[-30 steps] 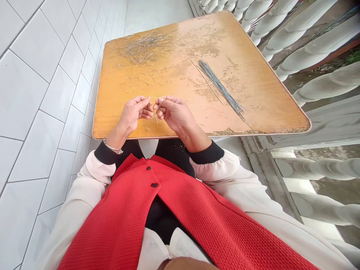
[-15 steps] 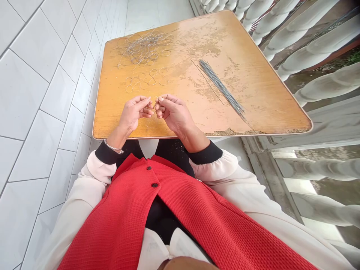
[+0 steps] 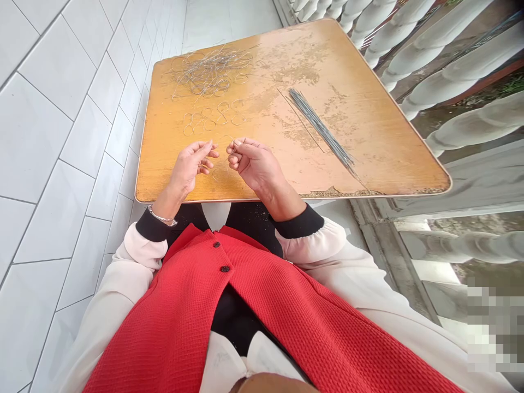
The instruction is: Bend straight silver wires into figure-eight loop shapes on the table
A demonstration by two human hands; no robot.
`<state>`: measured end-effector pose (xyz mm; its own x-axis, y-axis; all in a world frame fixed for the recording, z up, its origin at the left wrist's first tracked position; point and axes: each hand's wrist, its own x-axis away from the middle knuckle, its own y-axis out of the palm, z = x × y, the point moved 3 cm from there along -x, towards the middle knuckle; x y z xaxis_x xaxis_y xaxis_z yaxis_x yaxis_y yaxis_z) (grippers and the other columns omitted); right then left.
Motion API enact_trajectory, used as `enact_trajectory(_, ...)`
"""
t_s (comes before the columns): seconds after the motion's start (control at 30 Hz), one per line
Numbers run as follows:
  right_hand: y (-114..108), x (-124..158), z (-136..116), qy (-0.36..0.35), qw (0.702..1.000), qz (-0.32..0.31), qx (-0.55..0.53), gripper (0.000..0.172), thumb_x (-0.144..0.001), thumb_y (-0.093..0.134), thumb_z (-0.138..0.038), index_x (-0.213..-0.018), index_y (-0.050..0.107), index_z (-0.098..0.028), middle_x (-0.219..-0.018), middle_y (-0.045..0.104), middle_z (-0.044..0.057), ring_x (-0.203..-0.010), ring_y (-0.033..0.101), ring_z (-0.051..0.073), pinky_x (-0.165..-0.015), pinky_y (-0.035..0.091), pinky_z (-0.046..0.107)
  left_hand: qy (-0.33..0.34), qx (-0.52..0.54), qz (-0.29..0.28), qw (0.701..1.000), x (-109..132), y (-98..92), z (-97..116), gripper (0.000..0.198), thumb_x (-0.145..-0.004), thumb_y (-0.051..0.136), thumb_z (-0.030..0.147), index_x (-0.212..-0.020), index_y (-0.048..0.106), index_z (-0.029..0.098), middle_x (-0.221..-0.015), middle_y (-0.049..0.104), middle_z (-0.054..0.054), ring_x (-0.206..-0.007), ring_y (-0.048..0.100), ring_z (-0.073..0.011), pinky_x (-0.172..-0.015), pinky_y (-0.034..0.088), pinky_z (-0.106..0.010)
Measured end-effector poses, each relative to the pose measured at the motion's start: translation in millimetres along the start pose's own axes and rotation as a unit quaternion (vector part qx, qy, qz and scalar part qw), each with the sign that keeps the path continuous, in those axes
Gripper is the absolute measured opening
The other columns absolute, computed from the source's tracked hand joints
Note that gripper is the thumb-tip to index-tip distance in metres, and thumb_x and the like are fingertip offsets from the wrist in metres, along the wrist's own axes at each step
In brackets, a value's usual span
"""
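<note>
Right hand (image 3: pixel 257 166): narrow pinch on thin wire (image 3: pixel 223 140), over near part of worktop (image 3: pixel 393 155); much of wire lost behind fingers. Left hand (image 3: pixel 189 166): thumb close to forefinger, can't tell from here if closed on wire. Faint loop (image 3: pixel 220 174) between hands, nearer side; join to wire unclear. Farther: bent wire shapes (image 3: pixel 203 120), outlines thin. Far left: wire tangle (image 3: pixel 216 71), single pieces unreadable. Right: straight wire bundle (image 3: pixel 321 131), strands overlapping. Railing (image 3: pixel 477 119) cut off at right.
</note>
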<state>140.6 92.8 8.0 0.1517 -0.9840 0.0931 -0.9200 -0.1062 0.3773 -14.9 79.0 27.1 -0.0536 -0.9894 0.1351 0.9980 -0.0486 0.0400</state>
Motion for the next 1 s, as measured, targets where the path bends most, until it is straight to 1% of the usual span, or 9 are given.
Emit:
enact_trajectory(0.1,-3,-3,1,0.003,1.0,-0.007,-0.006,0.025,-0.089,0.072,-0.025,-0.073,0.053,-0.02,-0.075,0.06,-0.003,-0.054,0.051,0.005,-0.054,0.045,0.018,-0.009,-0.035,-0.021,0.999,4,-0.6,-2,0.022,-0.093,0.07,0.039,-0.086,0.067,0.018,-0.082,0.073,-0.001,-0.059,0.058,-0.005,-0.054,0.04,-0.019)
enact_trajectory(0.23,-5,-5,2,0.02,0.999,-0.003,-0.034,0.022,-0.09,0.069,-0.022,-0.074,0.054,-0.02,-0.075,0.061,-0.003,-0.055,0.051,0.004,-0.055,0.046,0.017,-0.023,-0.062,-0.068,0.995,9,2.0,-6,0.004,-0.087,0.071,0.016,-0.083,0.069,0.017,-0.072,0.073,0.0,-0.058,0.054,-0.0053,-0.053,0.034,-0.019)
enact_trajectory(0.33,-5,-4,1,0.034,0.999,0.002,-0.041,0.021,-0.09,0.068,-0.021,-0.074,0.055,-0.02,-0.075,0.061,-0.003,-0.054,0.049,0.004,-0.053,0.045,0.016,-0.013,-0.056,-0.073,0.996,10,2.6,-6,0.012,-0.083,0.068,0.006,-0.079,0.07,0.017,-0.065,0.07,0.002,-0.056,0.053,-0.0049,-0.055,0.036,-0.019)
enact_trajectory(0.47,-11,-2,1,0.042,0.999,0.006,-0.009,0.018,-0.09,0.07,-0.031,-0.079,0.061,-0.019,-0.079,0.066,-0.001,-0.054,0.052,0.005,-0.051,0.044,0.017,0.007,-0.059,-0.057,0.997,9,2.0,-7,0.012,-0.085,0.069,0.01,-0.076,0.071,0.018,-0.061,0.068,0.002,-0.055,0.052,-0.0056,-0.058,0.041,-0.02)
enact_trajectory(0.57,-21,2,8,0.035,0.999,0.016,0.011,0.02,-0.088,0.072,-0.037,-0.085,0.066,-0.019,-0.082,0.069,0.001,-0.056,0.055,0.006,-0.052,0.045,0.018,0.03,-0.068,-0.029,0.997,5,0.9,-10,0.013,-0.085,0.069,0.009,-0.075,0.071,0.017,-0.06,0.068,0.002,-0.057,0.057,-0.0059,-0.06,0.044,-0.02)
enact_trajectory(0.67,-30,7,18,0.024,0.999,0.02,0.015,0.022,-0.082,0.077,-0.038,-0.085,0.069,-0.018,-0.084,0.069,0.002,-0.056,0.056,0.006,-0.051,0.045,0.018,0.071,-0.079,0.011,0.994,0,0.3,-16,0.013,-0.085,0.068,0.007,-0.077,0.07,0.017,-0.062,0.068,0.003,-0.06,0.062,-0.0058,-0.06,0.046,-0.018)
enact_trajectory(0.73,-31,11,23,0.01,0.999,0.013,0.027,0.03,-0.075,0.082,-0.043,-0.086,0.072,-0.017,-0.085,0.071,0.003,-0.057,0.056,0.006,-0.051,0.045,0.019,0.089,-0.09,0.032,0.991,-3,1.1,-20,0.014,-0.085,0.067,0.005,-0.078,0.071,0.016,-0.064,0.069,0.004,-0.062,0.064,-0.0057,-0.06,0.046,-0.018)
enact_trajectory(0.83,-26,15,28,-0.02,0.997,-0.009,0.069,0.04,-0.065,0.089,-0.05,-0.086,0.075,-0.018,-0.084,0.073,0.003,-0.06,0.057,0.008,-0.052,0.046,0.02,0.092,-0.096,0.041,0.99,-4,4.5,-23,0.014,-0.085,0.067,0.003,-0.079,0.071,0.015,-0.065,0.069,0.004,-0.064,0.066,-0.0058,-0.061,0.047,-0.017)
enact_trajectory(1.0,-17,13,30,-0.058,0.993,-0.017,0.104,0.033,-0.063,0.09,-0.045,-0.078,0.077,-0.019,-0.076,0.073,0.002,-0.06,0.056,0.009,-0.054,0.047,0.022,0.062,-0.046,0.026,0.997,0,11.9,-23,0.017,-0.087,0.065,0.0,-0.078,0.069,0.014,-0.065,0.069,0.004,-0.06,0.061,-0.0035,-0.056,0.043,-0.016)
